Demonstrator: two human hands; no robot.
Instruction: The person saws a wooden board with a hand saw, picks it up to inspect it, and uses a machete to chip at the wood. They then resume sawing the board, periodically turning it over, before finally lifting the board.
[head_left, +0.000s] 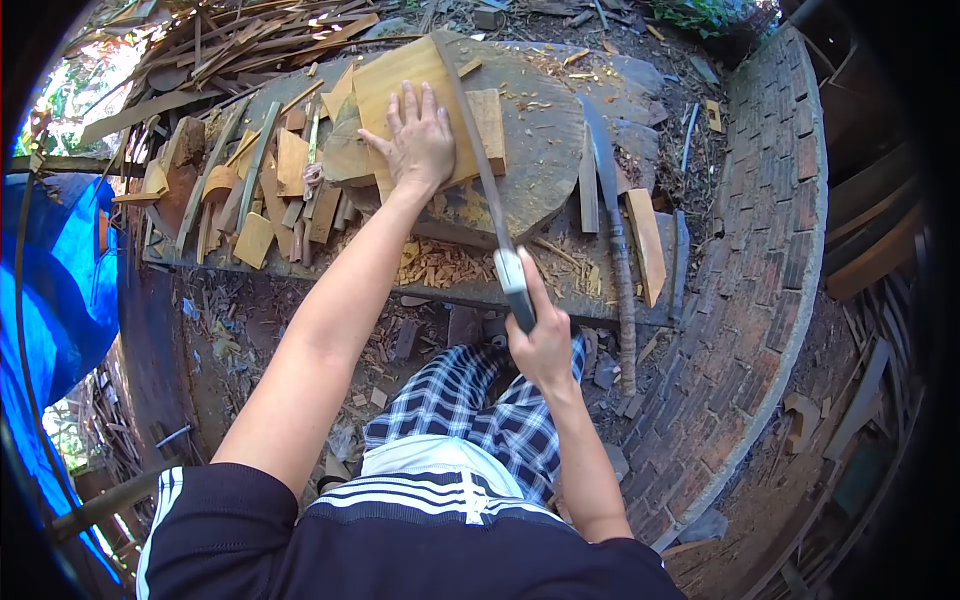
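Observation:
My left hand lies flat with spread fingers on a pale wooden board, pressing over its middle. Wrapped round the grey-and-dark handle of a handsaw is my right hand, its index finger stretched along the handle. The long narrow blade points away from me and lies along the board's right edge. Under the board, a squared wood block sticks out on the right. Both rest on a thick round wood slab.
A long blade with a wrapped handle lies right of the slab, near a wooden wedge. Offcuts crowd the left, with wood chips at the front. A low brick wall curves along the right; a blue tarp hangs left.

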